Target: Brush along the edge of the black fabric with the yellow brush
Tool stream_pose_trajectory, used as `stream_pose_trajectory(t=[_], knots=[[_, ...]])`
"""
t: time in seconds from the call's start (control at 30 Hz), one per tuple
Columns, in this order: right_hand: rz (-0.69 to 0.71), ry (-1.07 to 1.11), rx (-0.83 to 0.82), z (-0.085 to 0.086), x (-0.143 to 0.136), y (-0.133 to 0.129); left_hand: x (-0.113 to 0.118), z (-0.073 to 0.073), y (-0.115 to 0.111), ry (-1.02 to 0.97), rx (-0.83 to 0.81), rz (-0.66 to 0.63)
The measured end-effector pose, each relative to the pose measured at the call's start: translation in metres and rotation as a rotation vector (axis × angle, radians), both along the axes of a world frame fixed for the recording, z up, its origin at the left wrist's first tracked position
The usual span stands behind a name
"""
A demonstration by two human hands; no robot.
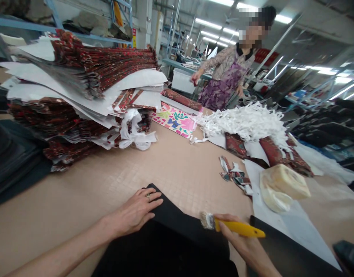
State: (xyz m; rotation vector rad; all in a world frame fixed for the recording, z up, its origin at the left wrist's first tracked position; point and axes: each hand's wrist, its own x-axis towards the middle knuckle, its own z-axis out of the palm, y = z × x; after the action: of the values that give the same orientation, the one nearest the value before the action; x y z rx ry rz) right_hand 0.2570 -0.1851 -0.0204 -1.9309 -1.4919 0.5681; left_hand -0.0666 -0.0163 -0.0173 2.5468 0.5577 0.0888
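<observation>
Black fabric lies under the loosely spread left hand, the right hand pinching a brush at its edge, where any stroke needs steady pressure.

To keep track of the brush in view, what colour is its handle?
The brush handle is yellow, seen best in the head view.

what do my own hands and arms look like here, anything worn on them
Your left hand has a ring with a gold-coloured band on one finger. Your right hand shows no ring on the parts in view. Both hands are ungloved, and no sleeve covers the visible stretch of either forearm.
</observation>
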Motion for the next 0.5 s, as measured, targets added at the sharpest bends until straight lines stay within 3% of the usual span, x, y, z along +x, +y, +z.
stream_pose_trajectory(t=[0.1, 0.17, 0.27, 0.33, 0.4, 0.5], knots=[[-0.11, 0.022, -0.022, 0.009, 0.015, -0.015, -0.001, -0.003, 0.002, -0.012, -0.004, -0.006], [-0.156, 0.056, 0.006, 0.017, -0.002, -0.009, -0.001, -0.007, 0.002, -0.013, 0.001, -0.006], [-0.08, 0.177, 0.065, 0.02, -0.04, 0.015, -0.001, -0.01, 0.002, -0.017, 0.021, 0.008], [-0.018, 0.237, 0.077, 0.015, -0.051, 0.025, 0.0, -0.01, 0.002, 0.0, 0.029, 0.018], [-0.024, 0.261, 0.072, 0.007, -0.04, 0.018, 0.002, -0.011, 0.002, 0.027, 0.029, 0.02], [-0.186, 0.233, 0.066, 0.002, 0.008, -0.02, 0.0, -0.011, 0.005, 0.052, 0.024, 0.01]])
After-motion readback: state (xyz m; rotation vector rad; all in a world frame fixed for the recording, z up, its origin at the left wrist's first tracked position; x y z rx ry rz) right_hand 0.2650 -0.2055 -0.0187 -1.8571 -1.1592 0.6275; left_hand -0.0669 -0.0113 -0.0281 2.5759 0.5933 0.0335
